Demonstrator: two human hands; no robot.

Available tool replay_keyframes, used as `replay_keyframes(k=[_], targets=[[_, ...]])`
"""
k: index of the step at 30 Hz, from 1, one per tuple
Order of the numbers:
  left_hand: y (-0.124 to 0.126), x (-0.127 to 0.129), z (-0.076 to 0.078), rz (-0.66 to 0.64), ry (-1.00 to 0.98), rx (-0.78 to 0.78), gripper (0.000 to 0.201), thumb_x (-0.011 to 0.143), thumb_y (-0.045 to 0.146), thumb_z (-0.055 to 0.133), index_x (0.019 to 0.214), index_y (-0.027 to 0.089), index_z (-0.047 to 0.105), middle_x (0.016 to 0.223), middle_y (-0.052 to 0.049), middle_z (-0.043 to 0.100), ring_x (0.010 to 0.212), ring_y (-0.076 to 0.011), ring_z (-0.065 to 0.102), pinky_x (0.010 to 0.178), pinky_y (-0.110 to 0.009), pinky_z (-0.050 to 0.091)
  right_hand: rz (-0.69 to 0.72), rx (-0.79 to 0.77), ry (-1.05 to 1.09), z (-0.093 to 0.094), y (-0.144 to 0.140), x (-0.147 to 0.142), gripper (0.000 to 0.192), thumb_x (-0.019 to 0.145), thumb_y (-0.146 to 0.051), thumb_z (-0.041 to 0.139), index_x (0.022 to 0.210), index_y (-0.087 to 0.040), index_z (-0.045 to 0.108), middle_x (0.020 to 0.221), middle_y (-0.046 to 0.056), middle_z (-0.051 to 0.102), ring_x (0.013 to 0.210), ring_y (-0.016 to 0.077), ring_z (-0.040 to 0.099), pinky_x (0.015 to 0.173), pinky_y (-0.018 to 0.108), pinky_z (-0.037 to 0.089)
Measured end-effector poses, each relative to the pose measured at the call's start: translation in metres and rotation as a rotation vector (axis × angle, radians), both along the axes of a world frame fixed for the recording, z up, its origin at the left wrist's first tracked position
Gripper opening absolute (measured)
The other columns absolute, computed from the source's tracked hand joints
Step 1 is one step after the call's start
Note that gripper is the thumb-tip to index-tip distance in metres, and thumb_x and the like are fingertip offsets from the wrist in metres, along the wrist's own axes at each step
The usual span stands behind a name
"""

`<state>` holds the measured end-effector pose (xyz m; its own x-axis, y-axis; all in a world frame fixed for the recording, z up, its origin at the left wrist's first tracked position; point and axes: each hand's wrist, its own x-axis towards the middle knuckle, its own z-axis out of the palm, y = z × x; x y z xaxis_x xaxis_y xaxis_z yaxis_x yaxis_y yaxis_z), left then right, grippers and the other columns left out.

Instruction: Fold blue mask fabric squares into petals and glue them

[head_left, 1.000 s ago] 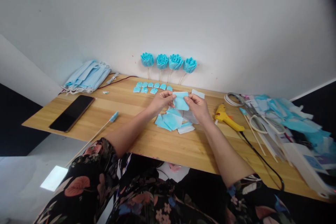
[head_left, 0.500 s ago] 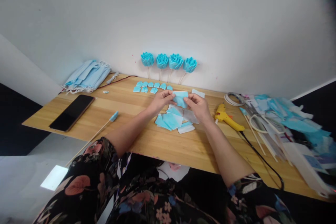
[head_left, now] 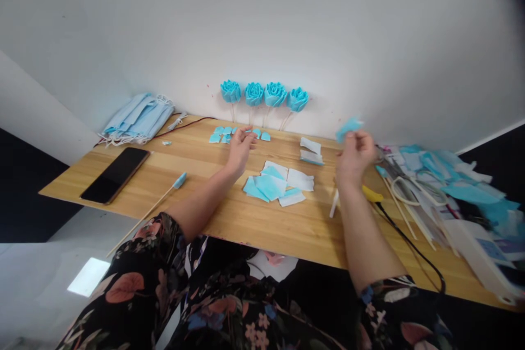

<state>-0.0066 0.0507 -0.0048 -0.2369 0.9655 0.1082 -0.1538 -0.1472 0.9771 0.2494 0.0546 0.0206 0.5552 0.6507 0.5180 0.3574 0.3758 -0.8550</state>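
Head view, right hand (head_left: pixel 356 154) raised, pinching a blue scrap (head_left: pixel 348 127), left hand (head_left: pixel 240 147) loose-fingered on small blue petals (head_left: pixel 225 135), wooden table (head_left: pixel 262 219).

Black smartphone (head_left: pixel 115 174) near the wooden table's (head_left: pixel 254 224) left edge, stack of blue face masks (head_left: pixel 137 118) at its back-left corner, four blue fabric roses on sticks (head_left: pixel 264 95) against the wall.

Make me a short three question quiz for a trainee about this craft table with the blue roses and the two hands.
1. True or false: the right hand holds a blue scrap up off the wooden table.
2. How many blue roses stand against the wall?
3. The left hand reaches to: A the phone, B the row of small blue pieces, C the mask stack.

Key: 1 true. 2 four. 3 B.
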Motion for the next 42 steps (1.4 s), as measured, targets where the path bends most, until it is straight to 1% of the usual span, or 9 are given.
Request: replay_keyframes(k=[2,4,8,13,17,25,29,36,42], targets=[[0.003,-0.001,-0.007,-0.067,0.235,0.015,0.020,0.085,0.022,0.054,0.102,0.017,0.063,0.096,-0.007,0.070,0.086,-0.0166,0.065,0.083,-0.032,0.051,0.238,-0.126,-0.172,-0.007,-0.009,-0.015,0.021,0.082,-0.041,0.060,0.083,-0.021,0.063,0.067,-0.003,0.054,0.058,0.0128,0.048,0.052,0.026,0.041],[0.002,-0.001,-0.012,-0.155,0.559,0.097,0.020,0.084,0.021,0.054,0.097,0.016,0.068,0.103,-0.010,0.071,0.098,-0.0222,0.065,0.093,-0.037,0.048,0.380,-0.175,-0.329,-0.013,-0.017,-0.031,0.019,0.083,-0.038,0.060,0.084,-0.020,0.065,0.069,-0.002,0.060,0.063,0.0132,0.052,0.060,0.027,0.042],[-0.004,0.002,-0.015,-0.261,1.059,0.287,0.030,0.086,0.020,0.051,0.108,0.015,0.071,0.122,-0.014,0.068,0.118,-0.0289,0.059,0.105,-0.044,0.040,0.417,-0.193,-0.404,-0.020,-0.022,-0.042,0.021,0.085,-0.039,0.058,0.084,-0.021,0.067,0.068,-0.002,0.061,0.062,0.0135,0.052,0.062,0.027,0.041],[-0.004,0.000,-0.016,-0.245,1.295,0.274,0.030,0.089,0.023,0.049,0.111,0.015,0.069,0.124,-0.016,0.066,0.121,-0.0300,0.055,0.111,-0.051,0.029,0.420,-0.211,-0.307,-0.025,-0.014,-0.036,0.022,0.084,-0.042,0.059,0.081,-0.021,0.065,0.066,-0.002,0.060,0.061,0.0141,0.052,0.060,0.027,0.040],[-0.001,-0.002,-0.019,-0.208,1.347,0.232,0.034,0.092,0.030,0.048,0.119,0.017,0.065,0.129,-0.016,0.063,0.125,-0.0310,0.052,0.114,-0.056,0.022,0.437,-0.207,-0.289,-0.027,-0.013,-0.036,0.022,0.083,-0.042,0.059,0.081,-0.021,0.064,0.068,-0.002,0.062,0.061,0.0141,0.053,0.061,0.027,0.041],[0.003,-0.009,-0.021,-0.120,1.365,0.192,0.033,0.093,0.032,0.050,0.120,0.019,0.063,0.133,-0.016,0.061,0.127,-0.0307,0.050,0.111,-0.056,0.027,0.414,-0.214,-0.316,-0.023,-0.017,-0.038,0.022,0.082,-0.043,0.060,0.080,-0.021,0.064,0.063,-0.003,0.057,0.059,0.0137,0.049,0.059,0.027,0.039],[0.004,-0.013,-0.020,-0.127,1.358,0.175,0.034,0.094,0.033,0.050,0.122,0.018,0.062,0.136,-0.017,0.059,0.129,-0.0316,0.049,0.113,-0.057,0.024,0.412,-0.209,-0.334,-0.020,-0.019,-0.039,0.022,0.082,-0.042,0.060,0.080,-0.021,0.065,0.063,-0.003,0.057,0.058,0.0134,0.047,0.059,0.027,0.038],[0.002,-0.009,-0.012,-0.167,1.283,0.313,0.033,0.091,0.028,0.052,0.119,0.017,0.066,0.129,-0.015,0.064,0.123,-0.0310,0.054,0.113,-0.051,0.027,0.388,-0.208,-0.419,-0.017,-0.023,-0.040,0.022,0.083,-0.041,0.058,0.083,-0.021,0.067,0.062,-0.003,0.058,0.057,0.0137,0.048,0.059,0.027,0.038],[-0.006,0.002,-0.010,-0.251,1.053,0.401,0.024,0.084,0.025,0.060,0.104,0.021,0.072,0.115,-0.012,0.071,0.116,-0.0296,0.059,0.109,-0.049,0.034,0.317,-0.207,-0.607,-0.019,-0.021,-0.032,0.023,0.087,-0.039,0.055,0.089,-0.022,0.070,0.074,0.002,0.068,0.063,0.0158,0.057,0.065,0.029,0.041]])
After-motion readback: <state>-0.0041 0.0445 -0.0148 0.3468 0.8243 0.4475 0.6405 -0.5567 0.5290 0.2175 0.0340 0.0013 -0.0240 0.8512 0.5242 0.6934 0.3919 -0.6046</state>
